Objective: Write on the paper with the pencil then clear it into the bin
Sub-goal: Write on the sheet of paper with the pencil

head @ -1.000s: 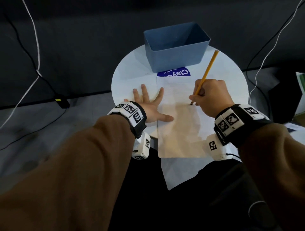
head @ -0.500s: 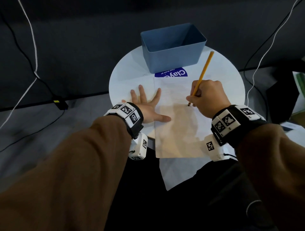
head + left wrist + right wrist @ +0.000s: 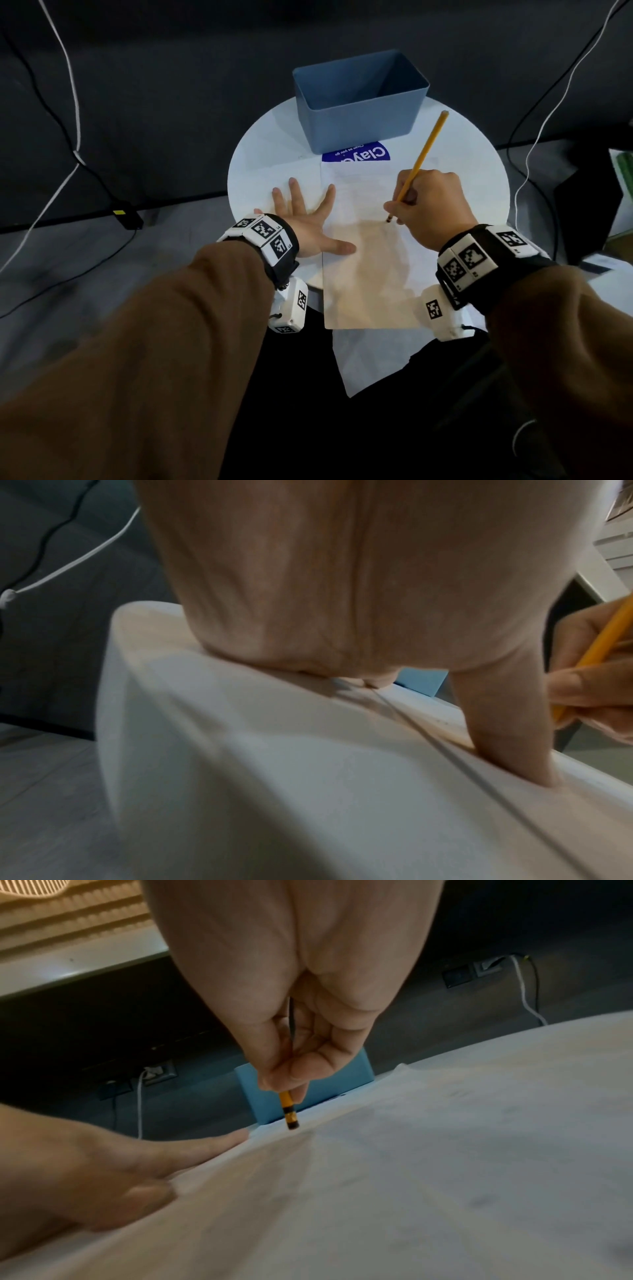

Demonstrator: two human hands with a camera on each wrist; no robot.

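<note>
A white sheet of paper (image 3: 370, 246) lies on the round white table (image 3: 260, 150), its near end hanging past the table's edge. My left hand (image 3: 305, 219) lies flat with spread fingers on the paper's left edge, thumb (image 3: 507, 737) pressed on the sheet. My right hand (image 3: 428, 205) grips a yellow pencil (image 3: 423, 157) in a writing hold, its dark tip (image 3: 292, 1122) at the paper near the middle. The pencil slants up and away to the right. An empty blue bin (image 3: 359, 99) stands at the table's far side, behind the paper.
A blue label with white lettering (image 3: 356, 154) lies between bin and paper. A second white sheet (image 3: 373, 356) hangs below the first, off the table's near edge. Black and white cables (image 3: 68, 102) run over the dark floor at left and right. Dark items stand at far right (image 3: 589, 205).
The pencil tip has crept a little leftward across the sheet with my right hand. My left hand stays flat in the same place.
</note>
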